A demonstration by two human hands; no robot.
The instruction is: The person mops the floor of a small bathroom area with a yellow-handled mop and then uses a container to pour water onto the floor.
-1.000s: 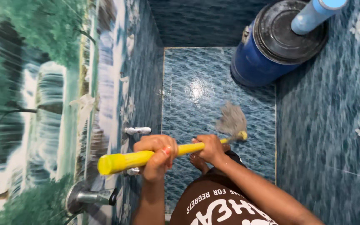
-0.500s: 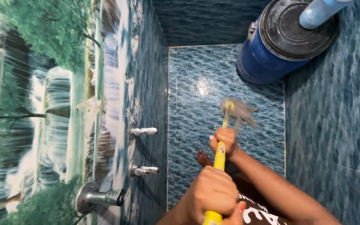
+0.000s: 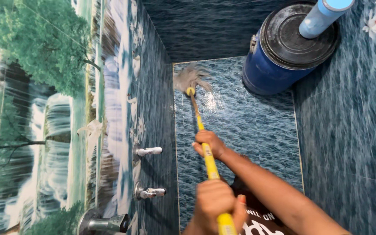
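Blue-tiled bathroom floor [image 3: 249, 126]: left hand [image 3: 216, 202] and right hand [image 3: 209, 146] both clamp a yellow-handled mop [image 3: 199, 117] beside a blue drum [image 3: 279, 56].

Home bathroom, blue tiled floor [image 3: 249, 126], waterfall wall tiles [image 3: 35, 109], wall taps [image 3: 149, 151], blue water drum [image 3: 283, 56]

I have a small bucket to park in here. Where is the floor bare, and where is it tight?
Bare floor tile lies between the mop head, the blue drum and the right wall. It is tight along the left wall, where taps stick out beside the mop handle, held by the right hand and left hand.
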